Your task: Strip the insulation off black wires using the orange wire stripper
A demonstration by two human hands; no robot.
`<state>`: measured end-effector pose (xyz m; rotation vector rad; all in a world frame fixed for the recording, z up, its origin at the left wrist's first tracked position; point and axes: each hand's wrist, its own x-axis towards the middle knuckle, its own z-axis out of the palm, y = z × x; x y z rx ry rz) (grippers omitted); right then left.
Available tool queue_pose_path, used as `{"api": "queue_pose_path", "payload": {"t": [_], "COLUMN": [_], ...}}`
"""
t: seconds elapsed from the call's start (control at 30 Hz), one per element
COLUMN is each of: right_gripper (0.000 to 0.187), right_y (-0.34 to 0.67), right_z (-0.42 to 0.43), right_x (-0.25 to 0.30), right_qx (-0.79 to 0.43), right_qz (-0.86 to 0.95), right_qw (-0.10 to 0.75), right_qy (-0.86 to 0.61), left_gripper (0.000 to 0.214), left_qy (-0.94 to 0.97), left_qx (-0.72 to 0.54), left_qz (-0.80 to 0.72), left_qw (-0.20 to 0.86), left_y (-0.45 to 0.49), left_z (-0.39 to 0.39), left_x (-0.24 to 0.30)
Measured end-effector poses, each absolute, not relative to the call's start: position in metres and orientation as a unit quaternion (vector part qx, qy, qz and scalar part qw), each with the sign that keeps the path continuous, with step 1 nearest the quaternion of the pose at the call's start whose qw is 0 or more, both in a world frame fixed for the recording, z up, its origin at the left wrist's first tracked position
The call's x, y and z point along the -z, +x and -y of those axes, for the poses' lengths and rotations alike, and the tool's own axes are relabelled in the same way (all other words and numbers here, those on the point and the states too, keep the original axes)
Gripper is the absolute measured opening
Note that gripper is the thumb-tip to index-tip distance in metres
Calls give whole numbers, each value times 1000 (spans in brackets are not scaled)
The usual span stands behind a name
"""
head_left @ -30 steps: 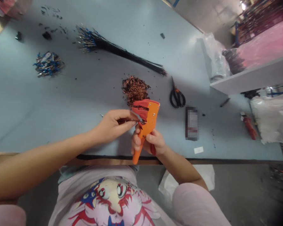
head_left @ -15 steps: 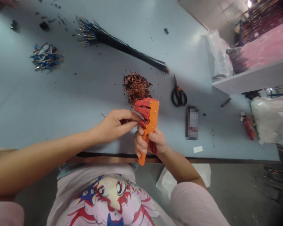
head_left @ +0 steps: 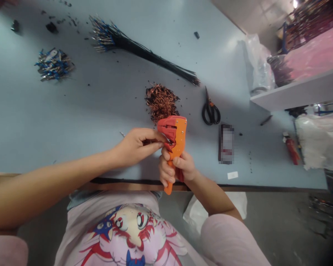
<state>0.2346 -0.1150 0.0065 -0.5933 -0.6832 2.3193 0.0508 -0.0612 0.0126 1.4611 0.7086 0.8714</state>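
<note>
My right hand (head_left: 177, 168) is wrapped round the handles of an orange and red wire stripper (head_left: 180, 135), which stands upright with its red jaws facing left. My left hand (head_left: 137, 147) pinches a thin wire (head_left: 122, 134) at the tool's left side; a metal-tipped end sticks out behind the fingers, and most of the wire is hidden by them. Just beyond the tool's head lies a heap of copper-coloured wire scraps (head_left: 162, 101). Farther back rests a long bundle of black wires (head_left: 147, 55) with blue and metal ends.
Black-handled scissors (head_left: 211, 112) and a pixelated dark object (head_left: 226, 144) lie right of the tool. A pile of blue and metal-tipped wires (head_left: 54, 64) is at the left. A white shelf (head_left: 299, 87) with plastic bags borders the right side. The table's front edge runs below my hands.
Both hands and the wire stripper hold almost the same position. The view has shifted very slightly; nothing was taken up or let go.
</note>
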Motion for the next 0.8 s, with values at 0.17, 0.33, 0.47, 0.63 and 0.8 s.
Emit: {"api": "queue_pose_path", "payload": {"t": [0.17, 0.33, 0.47, 0.63, 0.8], "right_gripper": [31, 37, 38, 37, 34], "right_y": [234, 234, 235, 235, 236], "right_z": [117, 117, 117, 118, 113], "right_x": [-9, -9, -8, -8, -5], "right_qx": [-883, -889, -892, -892, -892], "right_qz": [258, 252, 250, 244, 230], "right_qw": [321, 307, 300, 300, 311], "right_qy": [-225, -228, -227, -233, -233], "left_gripper": [16, 18, 19, 19, 21], "left_qy": [638, 643, 646, 650, 656], "left_qx": [-374, -375, -375, -358, -332], "left_qz": [-311, -294, -292, -303, -328], "left_qw": [597, 600, 598, 598, 593], "left_y": [50, 50, 50, 50, 47], "left_z": [62, 63, 62, 61, 56], "left_x": [-11, -9, -9, -11, -12]}}
